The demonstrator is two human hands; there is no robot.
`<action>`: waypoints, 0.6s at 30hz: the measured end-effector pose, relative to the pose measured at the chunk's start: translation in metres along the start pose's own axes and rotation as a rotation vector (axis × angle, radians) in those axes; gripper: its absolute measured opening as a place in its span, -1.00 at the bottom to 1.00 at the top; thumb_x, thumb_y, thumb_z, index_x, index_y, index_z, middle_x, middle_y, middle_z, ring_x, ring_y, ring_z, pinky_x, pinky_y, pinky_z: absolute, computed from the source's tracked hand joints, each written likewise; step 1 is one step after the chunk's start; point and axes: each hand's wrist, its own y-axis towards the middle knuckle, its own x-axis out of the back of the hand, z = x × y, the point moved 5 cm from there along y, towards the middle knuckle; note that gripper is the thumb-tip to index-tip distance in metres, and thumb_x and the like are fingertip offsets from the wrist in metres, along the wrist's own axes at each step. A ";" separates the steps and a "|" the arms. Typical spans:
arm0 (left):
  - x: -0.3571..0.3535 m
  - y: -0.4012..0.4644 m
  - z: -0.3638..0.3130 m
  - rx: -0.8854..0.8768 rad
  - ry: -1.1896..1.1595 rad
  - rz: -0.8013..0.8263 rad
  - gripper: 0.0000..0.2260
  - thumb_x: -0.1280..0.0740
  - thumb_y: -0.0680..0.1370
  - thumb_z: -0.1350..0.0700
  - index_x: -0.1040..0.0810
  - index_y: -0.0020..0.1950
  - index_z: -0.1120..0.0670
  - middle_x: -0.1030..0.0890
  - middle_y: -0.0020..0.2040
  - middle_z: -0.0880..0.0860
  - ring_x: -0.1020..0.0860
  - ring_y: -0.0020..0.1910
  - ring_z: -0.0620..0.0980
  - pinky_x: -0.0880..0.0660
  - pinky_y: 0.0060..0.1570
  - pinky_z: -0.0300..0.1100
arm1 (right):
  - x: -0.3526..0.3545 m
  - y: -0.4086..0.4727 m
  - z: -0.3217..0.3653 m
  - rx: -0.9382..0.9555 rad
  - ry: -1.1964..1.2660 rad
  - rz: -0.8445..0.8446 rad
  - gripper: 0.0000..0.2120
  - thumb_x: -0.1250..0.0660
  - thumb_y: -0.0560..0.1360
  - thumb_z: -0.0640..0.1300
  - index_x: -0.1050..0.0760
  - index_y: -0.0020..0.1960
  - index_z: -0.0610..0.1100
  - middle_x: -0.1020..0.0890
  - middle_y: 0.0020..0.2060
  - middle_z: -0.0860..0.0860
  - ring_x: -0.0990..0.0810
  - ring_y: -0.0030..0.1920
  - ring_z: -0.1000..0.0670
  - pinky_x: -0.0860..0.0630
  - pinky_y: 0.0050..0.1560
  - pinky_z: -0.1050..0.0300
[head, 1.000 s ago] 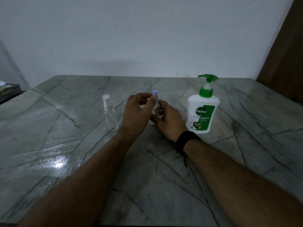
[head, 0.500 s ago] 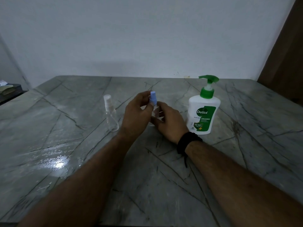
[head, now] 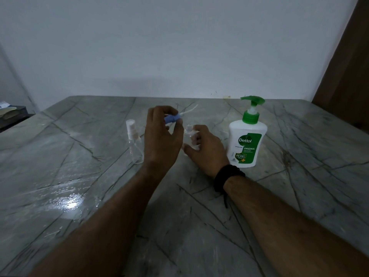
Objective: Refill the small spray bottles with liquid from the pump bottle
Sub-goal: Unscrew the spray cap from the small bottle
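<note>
Left hand (head: 162,140) raised above worktop (head: 199,226), grip pinched on blue spray head (head: 173,118), white dip tube (head: 189,109) trailing up and right, clear of bottle. Right hand (head: 205,148) low on worktop, fingers curled round open clear spray bottle (head: 189,134), seemingly upright; body mostly hidden. Second spray bottle (head: 134,142), white cap on, stands left of left hand. Pump bottle (head: 246,140) upright just right of right hand.

Pump bottle (head: 247,140) blocks the right; capped spray bottle (head: 134,142) the left; near table (head: 179,226) bare.
</note>
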 end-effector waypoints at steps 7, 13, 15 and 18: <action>-0.016 -0.014 0.031 0.123 0.374 0.256 -0.76 -0.37 0.50 0.17 -0.41 0.12 0.02 -0.35 0.13 0.02 -0.41 -0.07 -0.13 -0.29 -0.22 -0.45 | 0.001 0.000 0.000 0.007 0.005 -0.042 -0.49 -0.48 0.46 0.02 -0.40 0.31 -0.11 -0.58 0.02 -0.01 -0.57 0.02 0.00 -0.55 0.11 0.00; -0.022 -0.022 0.049 0.178 0.564 0.494 -0.76 -0.35 0.53 0.05 -0.40 0.15 0.01 -0.35 0.17 0.06 -0.39 -0.05 -0.07 -0.37 -0.12 -0.22 | -0.001 0.001 -0.002 0.004 -0.019 -0.031 -0.48 -0.44 0.48 0.05 -0.39 0.35 -0.08 -0.58 0.04 0.04 -0.56 0.03 0.05 -0.55 0.13 0.08; -0.024 -0.023 0.053 0.206 0.605 0.563 -0.75 -0.34 0.54 0.01 -0.40 0.16 0.00 -0.36 0.17 0.07 -0.39 -0.02 -0.05 -0.38 -0.09 -0.19 | -0.002 0.001 -0.003 0.002 -0.021 -0.031 -0.49 -0.42 0.48 0.05 -0.39 0.35 -0.08 -0.59 0.03 0.04 -0.56 0.02 0.04 -0.55 0.13 0.07; -0.026 -0.025 0.055 0.219 0.638 0.621 -0.66 -0.33 0.52 -0.08 -0.39 0.23 0.00 -0.36 0.20 0.07 -0.40 0.04 -0.01 -0.41 -0.05 -0.16 | -0.002 0.002 -0.004 -0.002 -0.025 -0.027 -0.50 -0.40 0.50 0.05 -0.39 0.37 -0.08 -0.59 0.04 0.02 -0.56 0.04 0.04 -0.54 0.15 0.04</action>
